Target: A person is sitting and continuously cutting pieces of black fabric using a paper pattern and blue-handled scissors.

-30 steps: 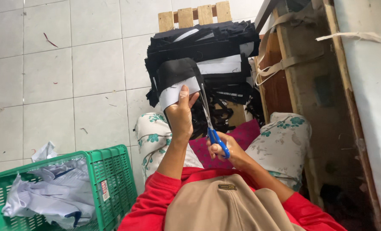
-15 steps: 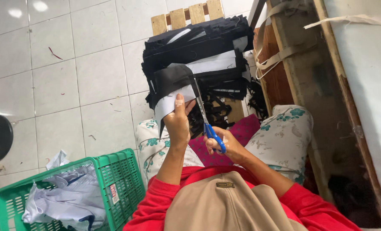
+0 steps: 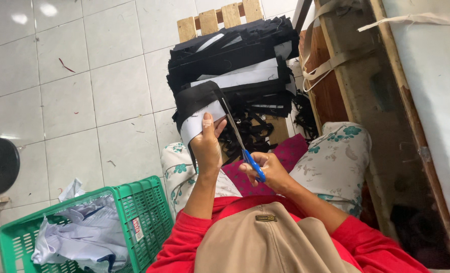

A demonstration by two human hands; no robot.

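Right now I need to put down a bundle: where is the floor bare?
The white tiled floor is bare between the green basket, the black round base and the wooden pallet. It is crowded ahead: stacked black fabric fills the pallet, and black scraps lie beside the wooden frame.

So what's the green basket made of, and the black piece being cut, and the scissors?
The green basket looks like hard plastic: glossy, moulded in a grid of holes. The black piece in the left hand seems to be soft fabric with a white backing, since it bends and folds over. The scissors in the right hand appear to have grey metal blades and blue handles, probably plastic.
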